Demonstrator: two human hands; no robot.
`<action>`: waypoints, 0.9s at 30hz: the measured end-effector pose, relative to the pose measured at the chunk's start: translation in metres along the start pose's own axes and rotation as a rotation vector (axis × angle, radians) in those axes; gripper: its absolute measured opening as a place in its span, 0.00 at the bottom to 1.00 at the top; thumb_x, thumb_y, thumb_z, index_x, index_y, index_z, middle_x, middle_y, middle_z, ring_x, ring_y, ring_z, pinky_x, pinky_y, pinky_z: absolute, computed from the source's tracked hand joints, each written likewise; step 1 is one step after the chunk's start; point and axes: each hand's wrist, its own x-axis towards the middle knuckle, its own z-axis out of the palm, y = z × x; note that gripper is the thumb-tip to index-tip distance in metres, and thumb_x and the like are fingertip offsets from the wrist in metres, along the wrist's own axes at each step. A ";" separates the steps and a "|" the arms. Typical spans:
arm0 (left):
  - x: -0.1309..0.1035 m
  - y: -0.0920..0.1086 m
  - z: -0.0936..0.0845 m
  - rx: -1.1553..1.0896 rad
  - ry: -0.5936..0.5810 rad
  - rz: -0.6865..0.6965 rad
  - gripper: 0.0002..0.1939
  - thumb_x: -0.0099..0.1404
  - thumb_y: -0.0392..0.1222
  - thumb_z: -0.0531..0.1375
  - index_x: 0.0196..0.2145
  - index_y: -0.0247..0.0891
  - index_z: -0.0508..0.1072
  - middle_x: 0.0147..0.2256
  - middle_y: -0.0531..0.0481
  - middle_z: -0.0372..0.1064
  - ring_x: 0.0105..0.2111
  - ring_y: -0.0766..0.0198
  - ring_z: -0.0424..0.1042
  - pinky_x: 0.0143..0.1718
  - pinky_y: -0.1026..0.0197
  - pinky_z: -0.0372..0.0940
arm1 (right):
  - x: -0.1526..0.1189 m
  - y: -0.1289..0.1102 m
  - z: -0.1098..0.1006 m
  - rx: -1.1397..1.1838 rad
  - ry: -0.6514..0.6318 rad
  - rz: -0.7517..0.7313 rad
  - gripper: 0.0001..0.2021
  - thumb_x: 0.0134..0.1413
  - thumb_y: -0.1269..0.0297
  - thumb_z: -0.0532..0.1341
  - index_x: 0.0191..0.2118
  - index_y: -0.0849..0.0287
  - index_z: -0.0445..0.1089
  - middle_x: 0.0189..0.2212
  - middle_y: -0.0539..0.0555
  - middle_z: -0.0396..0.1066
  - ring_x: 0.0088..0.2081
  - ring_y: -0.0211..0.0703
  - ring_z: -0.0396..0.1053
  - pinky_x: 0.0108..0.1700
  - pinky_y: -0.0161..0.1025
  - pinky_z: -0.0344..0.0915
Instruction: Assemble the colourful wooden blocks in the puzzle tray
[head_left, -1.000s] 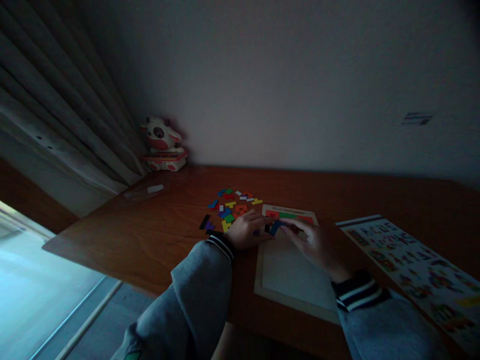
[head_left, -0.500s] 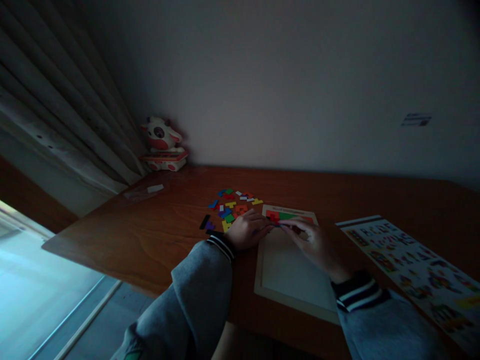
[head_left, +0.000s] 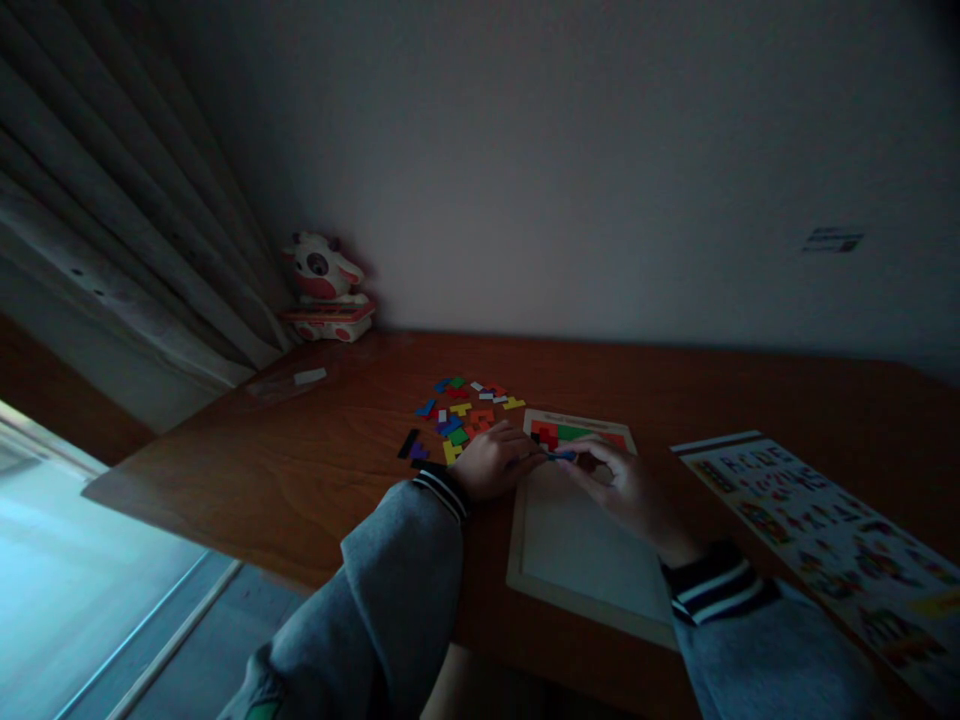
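Over the tray (head_left: 589, 555), the right hand (head_left: 628, 492) pinches a slim blue piece (head_left: 564, 456), left hand's (head_left: 490, 461) grip unclear.

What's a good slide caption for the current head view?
Right hand grips a small thin blue piece near the left hand, over a pale rectangular wooden tray, colourful flat pieces scattered alongside.

A brown wooden table (head_left: 330, 490) bears a cow-shaped toy (head_left: 328, 288), a white slip (head_left: 310, 377), scattered colourful puzzle pieces (head_left: 460, 409), a framed board (head_left: 589, 545) and a printed sheet (head_left: 821, 535).
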 end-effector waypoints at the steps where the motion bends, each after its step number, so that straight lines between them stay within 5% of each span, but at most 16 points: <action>1: 0.000 0.001 -0.001 -0.007 0.005 -0.001 0.13 0.73 0.43 0.54 0.41 0.35 0.76 0.37 0.44 0.76 0.39 0.60 0.71 0.45 0.58 0.67 | 0.000 0.000 0.000 0.002 -0.018 -0.007 0.10 0.59 0.56 0.61 0.42 0.54 0.75 0.39 0.54 0.76 0.35 0.44 0.74 0.38 0.42 0.71; 12: -0.001 -0.001 0.000 0.033 0.073 -0.078 0.13 0.71 0.43 0.55 0.48 0.37 0.73 0.38 0.44 0.75 0.39 0.58 0.72 0.44 0.56 0.67 | 0.001 0.013 -0.003 0.050 0.256 0.177 0.15 0.58 0.50 0.60 0.43 0.55 0.72 0.38 0.56 0.77 0.37 0.47 0.75 0.38 0.42 0.71; 19: -0.001 -0.002 0.001 0.034 0.054 -0.082 0.11 0.71 0.42 0.55 0.47 0.37 0.74 0.39 0.46 0.75 0.40 0.59 0.72 0.46 0.56 0.67 | 0.003 0.009 -0.008 -0.120 0.250 0.061 0.15 0.60 0.50 0.58 0.35 0.55 0.75 0.35 0.56 0.74 0.36 0.47 0.73 0.37 0.40 0.70; 27: -0.001 -0.001 0.002 0.035 0.021 -0.090 0.11 0.70 0.42 0.56 0.46 0.38 0.74 0.39 0.46 0.75 0.40 0.58 0.72 0.46 0.56 0.67 | 0.001 0.013 -0.002 -0.058 0.256 0.122 0.18 0.62 0.48 0.56 0.43 0.55 0.75 0.35 0.57 0.78 0.37 0.50 0.77 0.36 0.42 0.72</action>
